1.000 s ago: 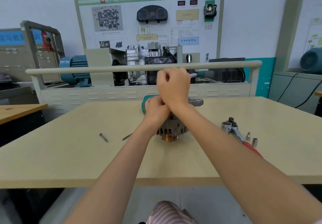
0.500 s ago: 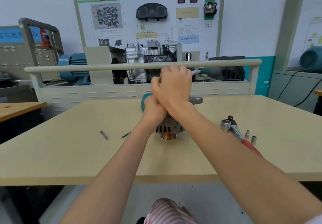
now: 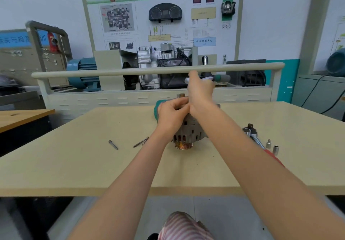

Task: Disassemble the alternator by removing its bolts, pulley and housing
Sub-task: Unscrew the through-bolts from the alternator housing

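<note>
The grey cast-metal alternator point(image 3: 188, 133) stands on the pale wooden table point(image 3: 74, 161) with its ribbed copper-coloured pulley point(image 3: 183, 145) at the bottom, touching the table top. So its long axis, the shaft axis, is upright, and the rear end faces up toward the hands.

The left hand point(image 3: 172, 113) sits on the upper left shoulder of the alternator body, its fingers curled round something at the top; what exactly they pinch is hidden by the hand itself. A green rounded part point(image 3: 157, 107) shows just behind this hand. The right hand point(image 3: 200, 92) is directly above the alternator and a little behind the left hand, with the wrist crossing over the body. It is blurred, and I cannot tell if its fingers are closed on a tool or a bolt. A short brass-coloured stud point(image 3: 181, 95) stands up just left of this hand.

Below and left of the left hand, two loose long steel bolts point(image 3: 113, 144) lie on the table, well apart from the alternator. I judge these are through bolts already taken out.

The red-handled ratchet wrench point(image 3: 255, 139) and two small steel sockets point(image 3: 272, 146) lie right of the grip, nearer to the right hand. Since the axis is upright, the coming pull probably goes straight up, while the left hand keeps the body down.
</note>
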{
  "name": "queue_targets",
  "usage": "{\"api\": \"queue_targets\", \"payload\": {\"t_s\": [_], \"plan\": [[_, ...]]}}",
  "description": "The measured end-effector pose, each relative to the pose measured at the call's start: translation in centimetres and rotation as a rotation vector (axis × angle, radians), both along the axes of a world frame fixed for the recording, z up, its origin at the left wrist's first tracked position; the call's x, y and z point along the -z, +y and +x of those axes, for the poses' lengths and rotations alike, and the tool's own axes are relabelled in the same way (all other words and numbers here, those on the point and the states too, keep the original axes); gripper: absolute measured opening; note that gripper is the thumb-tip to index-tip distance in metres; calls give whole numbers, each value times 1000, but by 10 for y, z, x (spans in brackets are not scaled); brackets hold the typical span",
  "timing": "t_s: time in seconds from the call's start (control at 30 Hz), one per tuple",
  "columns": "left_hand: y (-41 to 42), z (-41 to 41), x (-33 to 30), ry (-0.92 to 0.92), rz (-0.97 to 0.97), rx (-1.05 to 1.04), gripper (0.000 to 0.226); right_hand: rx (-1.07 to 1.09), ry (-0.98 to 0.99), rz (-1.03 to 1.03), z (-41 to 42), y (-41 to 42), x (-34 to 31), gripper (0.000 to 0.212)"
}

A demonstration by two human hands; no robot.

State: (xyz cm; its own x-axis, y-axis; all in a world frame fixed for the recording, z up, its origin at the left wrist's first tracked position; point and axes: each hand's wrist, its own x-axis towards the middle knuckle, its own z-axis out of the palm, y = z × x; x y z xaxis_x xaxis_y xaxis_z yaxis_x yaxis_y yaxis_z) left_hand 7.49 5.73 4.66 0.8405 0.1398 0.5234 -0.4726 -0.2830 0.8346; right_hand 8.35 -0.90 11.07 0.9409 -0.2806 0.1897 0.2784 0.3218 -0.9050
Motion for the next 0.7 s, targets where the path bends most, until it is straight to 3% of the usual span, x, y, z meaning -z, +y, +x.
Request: {"api": "queue_targets", "payload": {"t_s": [0.1, 0.27, 0.43, 0.53, 0.6, 0.7], "plan": [[2, -1, -2, 25, 1, 29, 20, -165, 41, 62, 6, -7, -15, 7], [6, 0, -8, 83, 154, 41, 14, -586, 191, -44, 16, -22, -29, 14], [13, 2, -9, 97, 99, 114, 10, -801, 244, -197, 25, -24, -32, 27], [10, 4, -9, 79, 86, 85, 3, -719, 212, -178, 22, -22, -31, 26], [8, 4, -8, 67, 67, 71, 5, -490, 205, -92, 21, -14, -30, 28], [8, 5, -6, 38, 66, 43, 13, -176, 214, 260, 15, 1, -29, 13]]}}
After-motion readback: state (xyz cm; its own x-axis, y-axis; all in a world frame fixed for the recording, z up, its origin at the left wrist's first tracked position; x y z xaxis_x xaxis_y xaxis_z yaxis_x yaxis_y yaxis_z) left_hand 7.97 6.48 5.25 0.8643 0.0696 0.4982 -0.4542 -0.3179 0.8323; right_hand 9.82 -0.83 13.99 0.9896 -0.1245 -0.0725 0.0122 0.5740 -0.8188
